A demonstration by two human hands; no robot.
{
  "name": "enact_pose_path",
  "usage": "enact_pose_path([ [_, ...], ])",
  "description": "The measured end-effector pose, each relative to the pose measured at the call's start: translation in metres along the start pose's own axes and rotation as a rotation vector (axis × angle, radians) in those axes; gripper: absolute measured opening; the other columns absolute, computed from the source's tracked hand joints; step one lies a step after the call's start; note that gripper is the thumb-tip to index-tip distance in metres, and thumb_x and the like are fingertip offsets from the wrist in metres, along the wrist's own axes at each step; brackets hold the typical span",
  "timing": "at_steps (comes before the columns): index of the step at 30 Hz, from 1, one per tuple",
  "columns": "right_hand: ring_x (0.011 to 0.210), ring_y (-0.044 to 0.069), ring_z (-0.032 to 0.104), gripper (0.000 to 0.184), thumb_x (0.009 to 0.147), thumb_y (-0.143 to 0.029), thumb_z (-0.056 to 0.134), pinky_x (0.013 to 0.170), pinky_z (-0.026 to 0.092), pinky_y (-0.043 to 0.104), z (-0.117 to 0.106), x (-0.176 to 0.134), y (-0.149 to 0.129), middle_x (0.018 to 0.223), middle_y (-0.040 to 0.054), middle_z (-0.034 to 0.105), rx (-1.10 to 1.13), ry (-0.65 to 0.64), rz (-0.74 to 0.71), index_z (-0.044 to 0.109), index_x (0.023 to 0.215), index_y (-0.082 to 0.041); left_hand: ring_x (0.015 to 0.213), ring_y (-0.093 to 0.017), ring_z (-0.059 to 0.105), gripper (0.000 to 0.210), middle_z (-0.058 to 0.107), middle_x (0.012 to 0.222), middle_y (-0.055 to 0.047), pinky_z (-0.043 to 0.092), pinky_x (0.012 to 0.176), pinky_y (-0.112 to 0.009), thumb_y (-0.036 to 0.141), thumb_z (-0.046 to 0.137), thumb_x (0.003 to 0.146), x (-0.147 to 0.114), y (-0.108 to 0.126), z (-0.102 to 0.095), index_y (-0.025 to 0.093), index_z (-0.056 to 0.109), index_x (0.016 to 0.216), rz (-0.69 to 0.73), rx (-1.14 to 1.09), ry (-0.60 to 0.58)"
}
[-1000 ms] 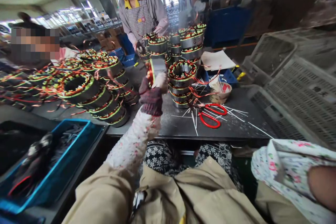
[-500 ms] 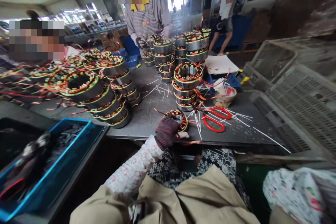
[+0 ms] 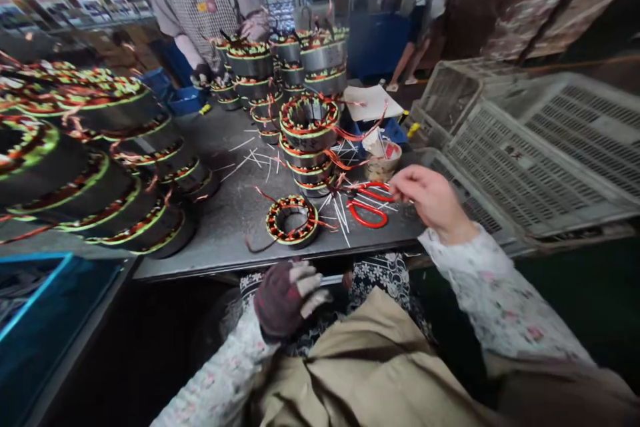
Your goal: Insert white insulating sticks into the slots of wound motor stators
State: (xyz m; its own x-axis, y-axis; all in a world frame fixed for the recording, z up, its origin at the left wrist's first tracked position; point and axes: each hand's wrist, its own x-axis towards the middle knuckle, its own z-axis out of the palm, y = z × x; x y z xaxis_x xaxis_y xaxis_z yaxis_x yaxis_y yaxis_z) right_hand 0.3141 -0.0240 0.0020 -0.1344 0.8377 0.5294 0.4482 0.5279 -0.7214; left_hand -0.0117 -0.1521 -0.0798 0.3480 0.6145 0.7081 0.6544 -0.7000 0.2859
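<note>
A small stator ring (image 3: pixel 292 221) with orange windings and yellow-green edging lies flat near the table's front edge. Below it, off the edge and above my lap, is my left hand (image 3: pixel 289 297) in a dark fingerless-looking glove; its pale fingers are loosely bent, slightly apart, holding nothing. My bare right hand (image 3: pixel 431 199) has its fingers pinched together at the outer end of the red-handled scissors (image 3: pixel 369 215). Whether the fingertips hold a handle or something small is hidden. White thin strips (image 3: pixel 341 219) lie scattered under and around the scissors.
Behind the ring stands a stator stack (image 3: pixel 309 140); larger stacks (image 3: pixel 115 193) fill the left side. A tub (image 3: pixel 384 159) stands by the scissors. Grey plastic crates (image 3: pixel 540 153) border the right, a blue bin (image 3: pixel 55 307) the lower left. A co-worker's hands (image 3: pixel 255 25) are across the table.
My left hand has come off the small stator and drawn back over my lap. My right hand has come into view beside the scissors. The view has swung to the right.
</note>
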Motion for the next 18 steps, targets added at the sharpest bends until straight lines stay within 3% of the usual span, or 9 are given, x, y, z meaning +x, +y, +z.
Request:
enact_pose_path([
  [1,0.063,0.015,0.063,0.030,0.097,-0.045,0.056,0.061,0.053,0.029,0.006,0.010,0.012,0.072,0.0024,0.069,-0.069,0.076,0.093,0.068,0.088,-0.019,0.104,-0.021,0.075,0.029,0.078,0.106,-0.001,0.060,0.098,-0.040,0.036,0.074,0.089,0.010,0.002,-0.006,0.035,0.068,0.117,0.127,0.062,-0.054],
  [2,0.061,0.016,0.062,0.028,0.094,-0.044,0.058,0.060,0.052,0.030,0.012,0.020,0.024,0.070,0.0030,0.069,-0.171,0.149,0.174,0.068,0.088,-0.019,0.113,-0.023,0.073,0.038,0.077,0.115,-0.002,0.057,0.106,-0.044,0.038,0.076,0.088,0.022,0.000,-0.010,0.036,0.066,0.125,0.164,0.144,-0.067],
  [4,0.067,0.021,0.066,0.024,0.088,-0.039,0.062,0.067,0.053,0.034,0.021,0.043,0.045,0.078,0.0074,0.074,-0.394,0.186,0.229,0.071,0.094,-0.018,0.130,-0.032,0.064,0.046,0.072,0.130,-0.010,0.043,0.119,-0.060,0.040,0.075,0.089,0.049,-0.015,-0.018,0.028,0.064,0.132,0.036,0.309,-0.072],
  [6,0.078,0.025,0.070,0.023,0.086,-0.034,0.063,0.073,0.053,0.037,0.023,0.062,0.059,0.090,0.0112,0.077,-0.572,0.099,0.201,0.074,0.098,-0.017,0.124,-0.032,0.068,0.031,0.076,0.121,-0.009,0.040,0.120,-0.062,0.039,0.071,0.092,0.069,-0.038,-0.023,0.025,0.071,0.120,0.007,0.240,-0.206],
  [9,0.080,0.026,0.070,0.016,0.084,-0.031,0.066,0.073,0.050,0.036,0.014,0.076,0.073,0.087,0.0098,0.078,-0.695,-0.024,0.190,0.075,0.088,-0.019,0.111,-0.026,0.073,0.022,0.080,0.107,-0.006,0.053,0.110,-0.050,0.040,0.070,0.092,0.079,-0.065,-0.025,0.024,0.075,0.107,-0.020,-0.008,-0.336],
  [12,0.072,0.022,0.068,0.014,0.082,-0.033,0.070,0.066,0.047,0.033,-0.001,0.075,0.082,0.079,0.0061,0.076,-0.671,-0.065,0.179,0.075,0.081,-0.020,0.109,-0.025,0.073,0.023,0.080,0.107,-0.007,0.060,0.099,-0.044,0.042,0.075,0.089,0.071,-0.065,-0.017,0.023,0.074,0.102,-0.125,-0.074,-0.235],
  [15,0.074,0.022,0.068,0.019,0.081,-0.036,0.071,0.066,0.047,0.032,-0.006,0.070,0.084,0.087,0.0068,0.077,-0.612,-0.006,0.129,0.076,0.089,-0.019,0.105,-0.024,0.075,0.018,0.080,0.106,-0.005,0.061,0.093,-0.042,0.040,0.076,0.089,0.065,-0.044,0.001,0.023,0.073,0.095,-0.216,-0.004,-0.101],
  [18,0.086,0.024,0.069,0.019,0.084,-0.032,0.068,0.073,0.049,0.034,0.002,0.066,0.077,0.101,0.0088,0.077,-0.611,0.055,0.065,0.078,0.095,-0.020,0.097,-0.022,0.077,0.012,0.080,0.098,-0.002,0.058,0.099,-0.044,0.035,0.074,0.091,0.066,-0.024,0.016,0.023,0.071,0.089,-0.168,0.146,0.015],
])
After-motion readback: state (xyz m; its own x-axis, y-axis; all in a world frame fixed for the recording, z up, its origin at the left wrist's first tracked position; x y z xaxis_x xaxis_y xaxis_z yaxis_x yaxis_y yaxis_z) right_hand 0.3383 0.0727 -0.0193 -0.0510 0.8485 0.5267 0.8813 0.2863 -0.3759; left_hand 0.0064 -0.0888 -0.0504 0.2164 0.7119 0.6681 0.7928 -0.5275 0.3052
